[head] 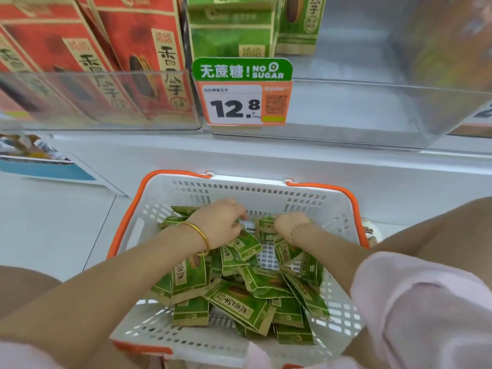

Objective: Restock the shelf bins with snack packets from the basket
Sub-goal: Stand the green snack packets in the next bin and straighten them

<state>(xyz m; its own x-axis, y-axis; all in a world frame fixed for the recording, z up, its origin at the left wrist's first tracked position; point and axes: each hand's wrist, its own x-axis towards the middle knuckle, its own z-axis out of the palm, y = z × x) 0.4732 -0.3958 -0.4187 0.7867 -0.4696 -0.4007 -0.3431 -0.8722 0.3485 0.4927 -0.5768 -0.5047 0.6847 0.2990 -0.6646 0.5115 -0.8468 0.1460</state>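
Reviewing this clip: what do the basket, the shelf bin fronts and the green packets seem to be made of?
The basket: moulded plastic, matt white with slotted walls and an orange rim. The shelf bin fronts: clear rigid plastic, perhaps acrylic, glossy and see-through, with glare on them. The green packets: paper-look pouches, matt print with kraft-brown edges; any inner lining cannot be seen.

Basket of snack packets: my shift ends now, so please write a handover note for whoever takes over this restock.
Left hand: in the basket, fingers curled among the pile of green packets; grip unclear.
Right hand: grips one green packet above the pile.
Clear bin behind the price tag holds green packs only at its back.
Done: cannot tell. Left: the whole pile, likely into that bin.
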